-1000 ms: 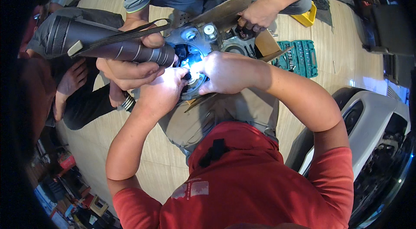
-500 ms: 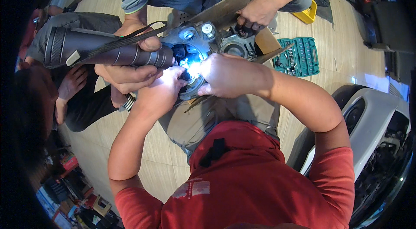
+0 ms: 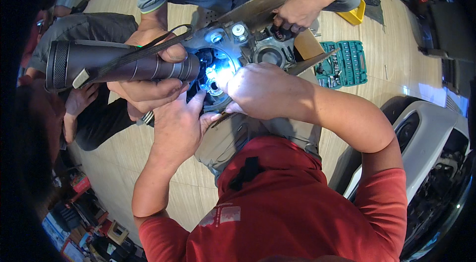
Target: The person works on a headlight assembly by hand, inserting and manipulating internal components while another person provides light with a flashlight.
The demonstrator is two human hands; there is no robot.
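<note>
Lowered since earlier: left hand [image 3: 181, 125], fingers parted, nothing visibly held. Right hand [image 3: 255, 88]: curled at grey housing [image 3: 243, 48], grip hidden. Housing: set among cardboard flaps [image 3: 260, 8], judged rigid, best held by edges.

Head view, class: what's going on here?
The wearer's right hand reaches to the brightly lit round opening of a grey headlamp-like housing; their left hand is at its near left edge. Another person's hand aims a black flashlight into it. Glare hides what the right hand touches. An open green socket-set case lies on the floor to the right.
</note>
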